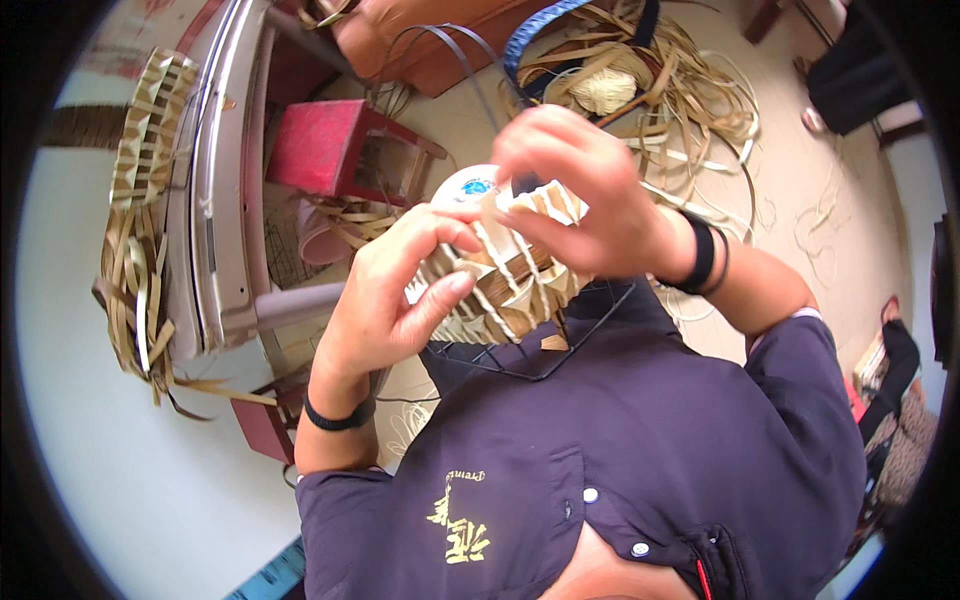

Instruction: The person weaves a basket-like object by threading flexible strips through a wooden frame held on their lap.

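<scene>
Both left hand and right hand clasped around a ribbed, woven pale-strip basket piece.

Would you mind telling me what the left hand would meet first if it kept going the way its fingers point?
The left hand points up and right, its fingers already touching the woven strip basket. That basket comes first, with the right hand just beyond it, though depth is unclear.
</scene>
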Available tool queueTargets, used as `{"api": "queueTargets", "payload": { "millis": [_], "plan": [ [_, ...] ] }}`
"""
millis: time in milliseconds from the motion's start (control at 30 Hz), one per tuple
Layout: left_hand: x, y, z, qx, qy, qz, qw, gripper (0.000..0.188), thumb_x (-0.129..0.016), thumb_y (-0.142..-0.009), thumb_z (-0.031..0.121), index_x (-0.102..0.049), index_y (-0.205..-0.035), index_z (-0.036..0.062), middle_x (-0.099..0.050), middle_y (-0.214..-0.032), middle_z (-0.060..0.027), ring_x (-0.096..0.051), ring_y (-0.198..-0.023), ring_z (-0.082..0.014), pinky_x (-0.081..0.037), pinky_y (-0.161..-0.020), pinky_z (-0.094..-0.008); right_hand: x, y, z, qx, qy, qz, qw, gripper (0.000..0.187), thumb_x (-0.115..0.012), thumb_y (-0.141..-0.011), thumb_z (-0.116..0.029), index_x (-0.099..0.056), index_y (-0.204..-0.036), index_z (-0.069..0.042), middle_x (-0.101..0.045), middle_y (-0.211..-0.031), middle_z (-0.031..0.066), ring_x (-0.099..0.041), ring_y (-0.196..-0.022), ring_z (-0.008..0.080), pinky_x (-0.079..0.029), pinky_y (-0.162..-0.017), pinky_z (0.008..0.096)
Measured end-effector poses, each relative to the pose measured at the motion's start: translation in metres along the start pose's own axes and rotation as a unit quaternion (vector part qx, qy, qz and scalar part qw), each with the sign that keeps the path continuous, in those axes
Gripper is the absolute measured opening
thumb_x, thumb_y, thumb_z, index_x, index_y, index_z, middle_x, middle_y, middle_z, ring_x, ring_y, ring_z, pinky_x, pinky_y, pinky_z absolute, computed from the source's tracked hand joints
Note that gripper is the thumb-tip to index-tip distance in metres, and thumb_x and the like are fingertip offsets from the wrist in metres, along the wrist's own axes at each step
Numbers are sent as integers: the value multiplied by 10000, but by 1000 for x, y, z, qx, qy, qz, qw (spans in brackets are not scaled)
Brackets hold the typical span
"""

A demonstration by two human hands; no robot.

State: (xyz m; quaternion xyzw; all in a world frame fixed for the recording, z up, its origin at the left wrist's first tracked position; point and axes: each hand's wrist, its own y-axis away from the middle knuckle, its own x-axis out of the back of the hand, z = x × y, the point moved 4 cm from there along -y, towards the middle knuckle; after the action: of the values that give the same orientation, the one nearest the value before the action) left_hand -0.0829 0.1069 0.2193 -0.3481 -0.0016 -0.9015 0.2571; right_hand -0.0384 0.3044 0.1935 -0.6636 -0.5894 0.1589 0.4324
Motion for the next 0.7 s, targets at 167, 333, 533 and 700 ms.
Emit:
{"api": "queueTargets", "payload": {
  "millis": [167,333,533,700],
  "plan": [
    [2,10,-10,4,21,1,1000,177,-707,-900,66,-667,-1058,-5,-663,-1249,-183,-644,-1136,-290,-480,-990,-375,-16,35,-45,50,60,-126,989,249,-827,-687,-85,-678,-884,-60,-631,-907,77,-632,-726,249,-504,-581,364],
    [-3,13,-9,-5,12,34,999,143,-753,-839,-8,-718,-972,29,-677,-1224,-163,-668,-1111,-271,-531,-900,-348,-25,43,-47,-6,58,-157,986,239,-778,-736,-73,-629,-922,-66,-591,-890,77,-629,-745,255,-512,-599,368],
    [-12,11,-2,-5,-42,42,998,102,-766,-838,19,-705,-920,25,-687,-1183,-144,-689,-1061,-258,-550,-848,-351,-25,45,-42,-22,24,-221,975,249,-688,-701,-21,-580,-921,-65,-550,-909,81,-629,-808,274,-515,-619,381],
    [-6,7,-3,-24,-12,44,999,184,-801,-829,96,-680,-966,69,-658,-1193,-148,-687,-980,-291,-563,-842,-384,-23,44,-42,-12,16,-225,974,218,-658,-705,-29,-564,-899,-63,-523,-898,84,-614,-835,272,-509,-625,378]
  ]
}}
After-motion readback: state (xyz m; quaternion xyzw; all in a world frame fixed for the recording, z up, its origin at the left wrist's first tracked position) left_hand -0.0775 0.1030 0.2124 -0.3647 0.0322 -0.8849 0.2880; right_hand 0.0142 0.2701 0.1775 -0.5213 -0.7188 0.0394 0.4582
